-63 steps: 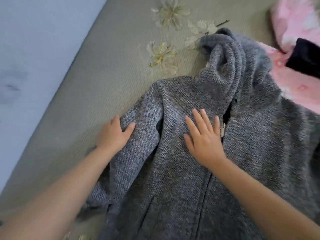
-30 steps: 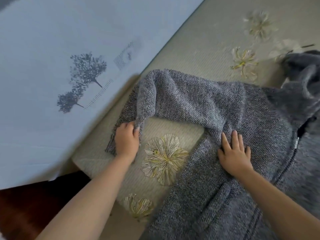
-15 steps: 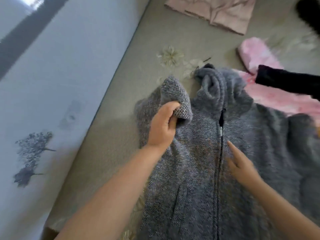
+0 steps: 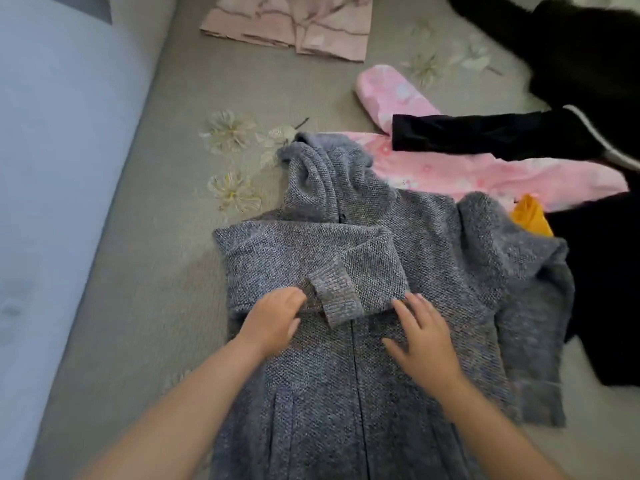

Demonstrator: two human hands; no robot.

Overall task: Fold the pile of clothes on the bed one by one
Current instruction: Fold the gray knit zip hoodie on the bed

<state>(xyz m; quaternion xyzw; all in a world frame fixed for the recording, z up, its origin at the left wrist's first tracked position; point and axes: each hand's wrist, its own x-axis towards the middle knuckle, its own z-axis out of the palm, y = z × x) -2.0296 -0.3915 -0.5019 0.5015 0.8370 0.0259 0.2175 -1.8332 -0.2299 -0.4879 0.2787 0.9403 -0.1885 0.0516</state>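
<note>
Here, close in front, two bare arms reaching forward over a gray knit hoodie [image 4: 363,393] spread flat on the bed [image 4: 145,306], zipper side up. Long way of the hoodie running straight away from the body, hem nearest, hood farthest. Left hand [image 4: 272,322] resting on the folded-over left sleeve [image 4: 311,265], fingers bent a little and touching the cloth beside the cuff [image 4: 337,299]; hard to tell whether pinching it or just pressing. Right hand [image 4: 424,336] flat and open on the chest of the hoodie, fingers spread, holding nothing, tips touching the sleeve's lower edge. Sleeve lying sideways across the chest, cuff ending near the zipper line between both hands.

Next, probably the other sleeve [image 4: 533,306], hanging out to the right side, closer to the right hand than the left. A good guess: needs bringing across the same way.

Farther off, right of the hood, a pink garment [image 4: 467,171] with a black garment [image 4: 485,135] lying over it, a bit of yellow cloth [image 4: 528,214] peeking out. Farthest away, a folded pink piece [image 4: 294,27] near the top of the bed.
</note>
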